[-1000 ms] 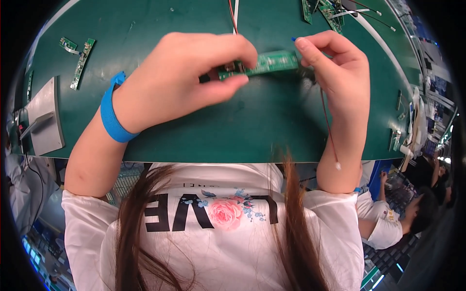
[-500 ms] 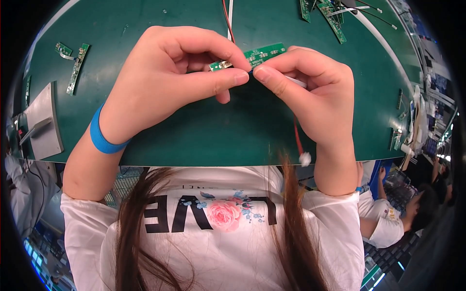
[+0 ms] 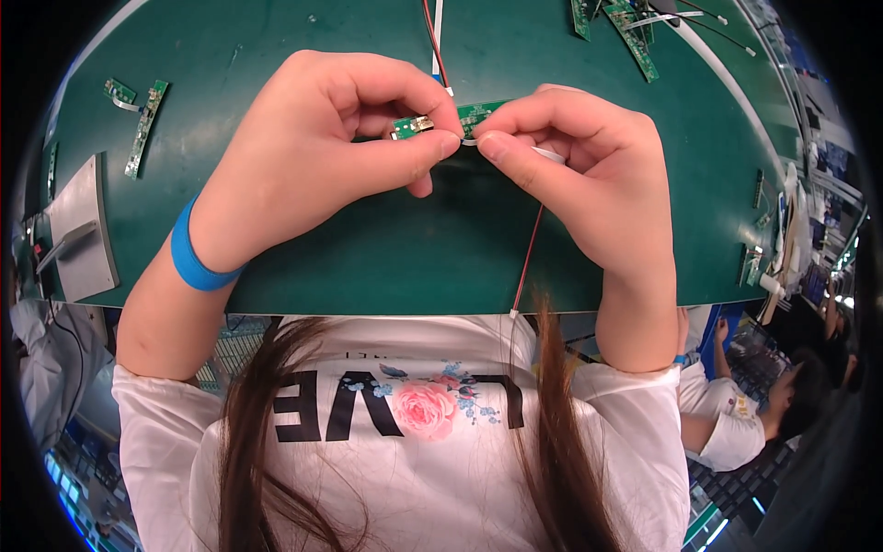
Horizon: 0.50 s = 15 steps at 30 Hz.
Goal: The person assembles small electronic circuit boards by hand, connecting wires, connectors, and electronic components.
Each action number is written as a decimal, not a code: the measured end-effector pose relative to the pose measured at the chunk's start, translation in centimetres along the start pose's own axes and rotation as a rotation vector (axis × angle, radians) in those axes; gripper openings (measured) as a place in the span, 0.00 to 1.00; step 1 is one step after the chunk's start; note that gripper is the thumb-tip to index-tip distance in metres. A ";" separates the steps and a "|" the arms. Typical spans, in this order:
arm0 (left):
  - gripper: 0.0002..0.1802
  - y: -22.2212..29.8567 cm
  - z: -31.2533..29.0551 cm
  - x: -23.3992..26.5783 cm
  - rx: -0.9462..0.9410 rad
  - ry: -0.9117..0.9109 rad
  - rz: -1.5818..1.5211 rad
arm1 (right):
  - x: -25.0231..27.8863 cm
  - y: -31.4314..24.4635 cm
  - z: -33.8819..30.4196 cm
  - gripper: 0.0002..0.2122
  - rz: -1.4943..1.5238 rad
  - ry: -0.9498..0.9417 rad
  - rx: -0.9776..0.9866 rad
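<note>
A narrow green circuit board is held above the table, with my left hand pinching it between thumb and fingers. Part of the board pokes out behind the left thumb; the rest is covered by fingers. My right hand is closed at the board's near edge, thumb against forefinger, on a white flat cable. A short piece of that cable shows between the two thumbs. From beneath the right hand hangs a thin red wire lead with a small white plug at its end.
Beyond the hands lie a red-and-black wire lead and a white strip. Joined small boards lie at left, near a metal plate. More boards and black cables are at far right. A co-worker sits at right.
The board has shifted a little left, and my right fingers now cover more of it. The hanging red lead has swung left. A white plug beyond the hands has come into sight.
</note>
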<state>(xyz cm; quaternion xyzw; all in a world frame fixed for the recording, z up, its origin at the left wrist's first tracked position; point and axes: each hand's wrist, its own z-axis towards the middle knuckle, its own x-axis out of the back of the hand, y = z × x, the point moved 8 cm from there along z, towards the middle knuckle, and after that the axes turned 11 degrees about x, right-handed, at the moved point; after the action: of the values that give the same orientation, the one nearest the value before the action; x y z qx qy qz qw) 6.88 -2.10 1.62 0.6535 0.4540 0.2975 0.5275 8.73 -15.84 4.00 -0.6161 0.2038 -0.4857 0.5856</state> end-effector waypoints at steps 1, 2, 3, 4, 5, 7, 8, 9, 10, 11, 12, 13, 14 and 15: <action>0.06 -0.1 0.0 0.0 0.029 -0.011 0.000 | -0.2 0.0 0.0 0.03 0.019 0.013 -0.002; 0.06 -0.2 -0.1 0.1 0.031 -0.011 -0.001 | -0.3 -0.1 0.1 0.03 0.038 0.025 -0.004; 0.08 0.0 -0.3 0.2 0.010 -0.002 -0.029 | -0.5 -0.4 0.1 0.03 0.039 0.025 -0.006; 0.10 0.1 -0.5 0.4 -0.011 0.008 -0.057 | -0.5 -0.6 0.2 0.03 0.094 0.040 -0.038; 0.10 0.2 -0.6 0.6 -0.008 0.007 -0.059 | -0.5 -0.6 0.2 0.03 0.150 0.055 -0.071; 0.15 0.9 -0.8 1.0 -0.053 0.044 -0.110 | 0.0 -1.1 0.6 0.03 -0.072 0.044 0.036; 0.15 1.0 -0.8 1.0 -0.051 0.045 -0.115 | 0.2 -1.9 0.7 0.03 -0.294 0.035 0.146; 0.17 0.7 -1.0 1.4 -0.004 0.085 -0.075 | -0.4 -2.0 0.8 0.03 -0.286 0.039 0.136; 0.19 0.4 -1.1 1.7 0.043 0.124 -0.034 | -1.2 -3.4 0.9 0.03 -0.303 0.072 0.248; 0.19 0.3 -1.1 1.8 0.056 0.116 -0.030 | -1.6 -4.5 0.8 0.03 -0.322 0.107 0.360; 0.19 0.0 -0.7 1.4 0.064 0.134 -0.050 | -1.2 -4.1 0.7 0.03 -0.322 0.093 0.362; 0.19 -0.2 -0.2 0.9 0.071 0.151 -0.068 | -0.6 -4.0 0.6 0.03 -0.395 0.088 0.400; 0.19 -0.3 0.2 0.5 0.070 0.159 -0.078 | -0.1 -3.9 0.5 0.03 -0.467 0.082 0.438; 0.18 -0.2 0.4 0.3 0.057 0.146 -0.108 | 0.3 -3.5 0.3 0.03 -0.466 0.087 0.432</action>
<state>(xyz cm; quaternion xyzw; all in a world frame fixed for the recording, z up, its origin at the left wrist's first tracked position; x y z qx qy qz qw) 7.28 -1.98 1.25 0.6195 0.5342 0.3026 0.4892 8.00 -15.07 7.36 -0.4863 -0.0258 -0.6646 0.5667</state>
